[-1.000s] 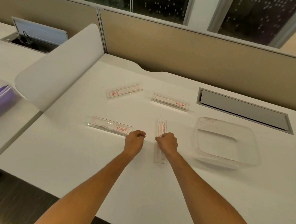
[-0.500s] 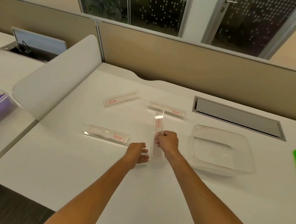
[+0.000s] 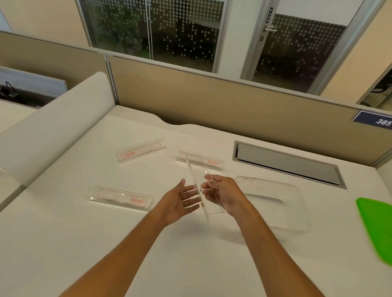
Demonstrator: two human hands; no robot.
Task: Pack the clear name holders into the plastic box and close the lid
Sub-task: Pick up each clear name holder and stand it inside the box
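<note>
My right hand (image 3: 224,194) grips a clear name holder (image 3: 197,171), lifted off the desk and standing nearly on end above it. My left hand (image 3: 179,201) is open, palm turned toward the holder, fingers just beside its lower edge. Three more clear name holders with red labels lie flat on the white desk: one near left (image 3: 121,197), one far left (image 3: 140,150), one behind the lifted holder (image 3: 210,162). The clear plastic box (image 3: 291,211) sits open on the desk just right of my right hand. Its green lid (image 3: 388,231) lies at the right edge.
A grey cable hatch (image 3: 286,164) is set into the desk behind the box. A tan partition (image 3: 233,107) runs along the back, and a curved white divider (image 3: 48,126) closes off the left side. The desk's front edge is at the lower left.
My right hand has picked the holder up off the desk and tilted it on end. My left hand has opened from a fist and come up beside it.
</note>
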